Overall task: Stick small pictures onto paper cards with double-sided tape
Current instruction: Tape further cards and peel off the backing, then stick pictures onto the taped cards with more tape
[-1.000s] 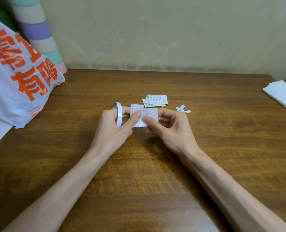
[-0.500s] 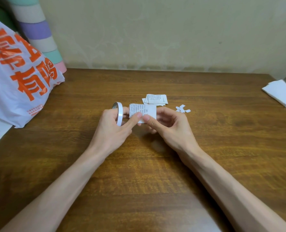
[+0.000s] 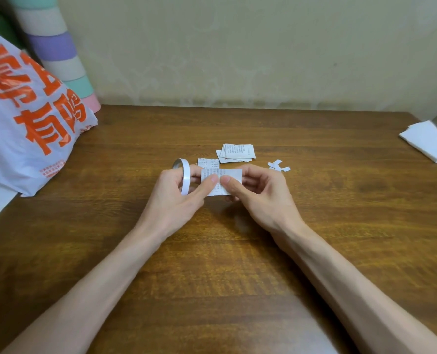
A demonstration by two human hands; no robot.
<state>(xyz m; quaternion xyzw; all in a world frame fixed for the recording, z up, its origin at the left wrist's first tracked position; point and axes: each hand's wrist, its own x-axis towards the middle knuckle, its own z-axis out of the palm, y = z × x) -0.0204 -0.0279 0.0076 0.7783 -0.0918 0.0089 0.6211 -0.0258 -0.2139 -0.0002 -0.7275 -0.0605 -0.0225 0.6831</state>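
**Card held between both hands, tape roll on my left**

Wooden table (image 3: 237, 277) below, plastic bag (image 3: 20, 129) far left. Left hand (image 3: 176, 198): fingers curl through the tape roll (image 3: 185, 175), thumb presses on the card (image 3: 227, 175). Right hand (image 3: 260, 195): thumb and fingers pinch the card's right half. The card sits just above the table, in front of the stack of cards (image 3: 236, 152), with paper scraps (image 3: 278, 166) off to the right.

Risk, my guess: two thumbs crease the thin card, or the tape lands skewed and grabs early.

The card's long axis runs left-right, printed face up toward me.
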